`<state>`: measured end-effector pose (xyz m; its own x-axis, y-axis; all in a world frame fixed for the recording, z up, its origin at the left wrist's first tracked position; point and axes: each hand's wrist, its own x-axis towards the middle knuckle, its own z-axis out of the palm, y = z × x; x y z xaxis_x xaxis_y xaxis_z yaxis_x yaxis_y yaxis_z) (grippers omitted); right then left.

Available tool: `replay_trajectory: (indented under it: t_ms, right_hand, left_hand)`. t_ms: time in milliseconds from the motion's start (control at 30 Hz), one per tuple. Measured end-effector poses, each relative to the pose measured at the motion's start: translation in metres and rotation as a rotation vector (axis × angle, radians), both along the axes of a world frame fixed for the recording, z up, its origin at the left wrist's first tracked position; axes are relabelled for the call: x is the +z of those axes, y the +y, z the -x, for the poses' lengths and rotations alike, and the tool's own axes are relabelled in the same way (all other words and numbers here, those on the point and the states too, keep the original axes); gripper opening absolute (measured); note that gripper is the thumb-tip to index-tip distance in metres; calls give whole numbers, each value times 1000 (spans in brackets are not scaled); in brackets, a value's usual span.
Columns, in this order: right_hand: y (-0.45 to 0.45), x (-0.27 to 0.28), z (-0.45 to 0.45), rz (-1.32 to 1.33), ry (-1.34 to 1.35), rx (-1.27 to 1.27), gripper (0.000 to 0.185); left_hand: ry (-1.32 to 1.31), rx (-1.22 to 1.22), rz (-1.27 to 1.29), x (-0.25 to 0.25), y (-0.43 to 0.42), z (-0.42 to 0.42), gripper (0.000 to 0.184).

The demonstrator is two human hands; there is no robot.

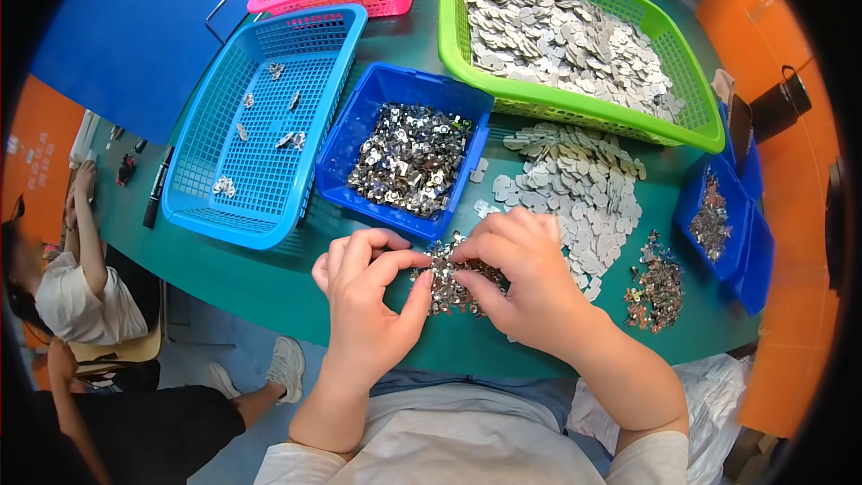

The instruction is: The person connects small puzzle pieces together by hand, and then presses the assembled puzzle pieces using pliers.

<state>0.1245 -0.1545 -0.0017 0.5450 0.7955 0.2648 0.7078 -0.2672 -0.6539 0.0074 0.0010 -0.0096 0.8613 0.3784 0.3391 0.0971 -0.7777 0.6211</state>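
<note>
A green tabletop (287, 287) fills the middle of the room, with orange panels (781, 45) beyond its right side. Nearest, the left hand (373, 296) and the right hand (530, 274) meet over a pile of small shiny metal pieces (443, 295) close to the near edge. In each grip the thumb and forefinger are bent toward each other at the pile; whether either pinches a piece cannot be told. Off to the right lies a second heap of small pieces (657, 292), with a blue divided bin (752, 256) just beside it. Past the hands, a deep blue bin (338, 154) holds many more metal pieces, and to its right flat pale pieces (588, 202) are heaped loose. On the left, a light blue basket (186, 189) carries a few scattered bits; a black marker (157, 193) lies along its outer side, and a seated person (85, 301) is beyond the table edge. Farther back stand a green basket (588, 108), full of flat pale pieces, and a pink basket (392, 0).
</note>
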Motion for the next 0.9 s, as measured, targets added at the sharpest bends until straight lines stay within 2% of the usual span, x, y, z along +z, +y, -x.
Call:
replay_trajectory:
  t_ms: [133,367,733,900]
  right_hand:
    - [9,-5,1,-13,-124,34,17]
    - [15,-11,0,-8,-131,41,13]
    - [4,-3,-1,-113,29,10,17]
    - [4,1,2,-128,-4,42,18]
  left_hand:
    - [4,7,11,-1,0,0,15]
    - [-58,35,100,-3,1,0,16]
    - [-66,-44,90,1,3,1,11]
    - [-91,-79,110,1,4,0,12]
